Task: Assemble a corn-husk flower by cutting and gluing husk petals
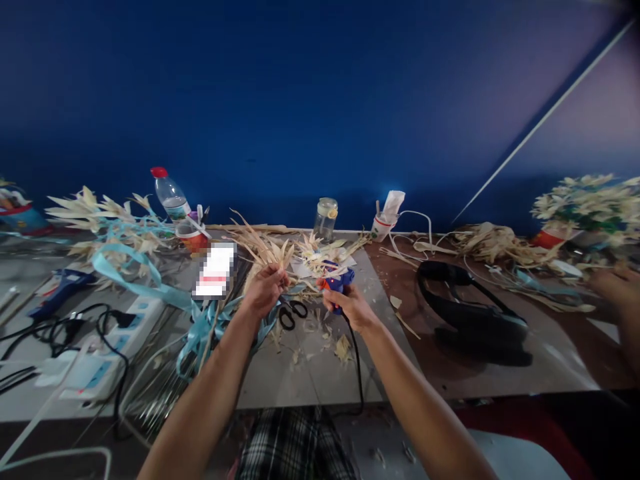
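My left hand [264, 289] is closed around a bundle of dried straw leaves [267, 252] that fans up and to the left from the fist. My right hand [347, 305] grips a blue and orange glue gun [338, 283], its nozzle pointing left toward the straw. The gun's black cord [358, 373] trails down off the table's front edge. Black-handled scissors [293, 313] lie on the grey board just below both hands. Light blue ribbon [200, 320] loops under my left wrist.
A power strip [117, 337] with black cables and a second glue gun [63, 287] lie at left. A plastic bottle [170, 193], a glass jar [326, 218] and cups stand at the back. A black strap bag [470, 313] lies at right, another person's hand [617, 283] at far right.
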### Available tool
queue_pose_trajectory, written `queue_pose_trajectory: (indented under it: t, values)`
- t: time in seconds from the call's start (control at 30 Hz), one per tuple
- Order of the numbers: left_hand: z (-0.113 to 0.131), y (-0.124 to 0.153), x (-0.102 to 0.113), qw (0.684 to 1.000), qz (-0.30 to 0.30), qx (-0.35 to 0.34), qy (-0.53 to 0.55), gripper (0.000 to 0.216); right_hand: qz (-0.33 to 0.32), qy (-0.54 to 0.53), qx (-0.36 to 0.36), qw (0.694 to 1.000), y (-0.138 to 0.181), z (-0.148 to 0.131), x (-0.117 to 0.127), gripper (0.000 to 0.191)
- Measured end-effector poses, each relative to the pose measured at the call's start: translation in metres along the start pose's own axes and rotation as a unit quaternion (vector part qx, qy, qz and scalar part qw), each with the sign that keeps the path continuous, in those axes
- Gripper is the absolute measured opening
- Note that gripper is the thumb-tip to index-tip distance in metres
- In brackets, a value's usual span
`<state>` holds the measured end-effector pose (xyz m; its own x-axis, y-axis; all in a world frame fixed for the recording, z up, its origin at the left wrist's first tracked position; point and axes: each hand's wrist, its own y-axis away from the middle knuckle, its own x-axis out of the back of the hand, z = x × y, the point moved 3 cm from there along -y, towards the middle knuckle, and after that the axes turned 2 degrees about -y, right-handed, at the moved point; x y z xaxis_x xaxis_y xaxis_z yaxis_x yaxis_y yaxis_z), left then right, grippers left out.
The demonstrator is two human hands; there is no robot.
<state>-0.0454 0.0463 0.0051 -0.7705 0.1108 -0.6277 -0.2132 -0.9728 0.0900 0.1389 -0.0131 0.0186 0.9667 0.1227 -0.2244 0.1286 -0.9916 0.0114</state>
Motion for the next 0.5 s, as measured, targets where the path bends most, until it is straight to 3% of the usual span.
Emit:
queue_pose_trajectory:
  t: [0.23, 0.5]
  values:
    - [0.0002, -0.0017, 0.0002, 1.0, -0.004, -0.02, -0.007, 0.026, -0.002, 0.151, 0.073, 0.986, -0.0054, 0.009, -0.0079, 0.025]
    - [-0.002, -0.0003, -0.0011, 0.998, -0.004, -0.02, -0.063, 0.023, -0.01, 0.169, 0.137, 0.976, -0.007, 0.0087, -0.005, 0.023]
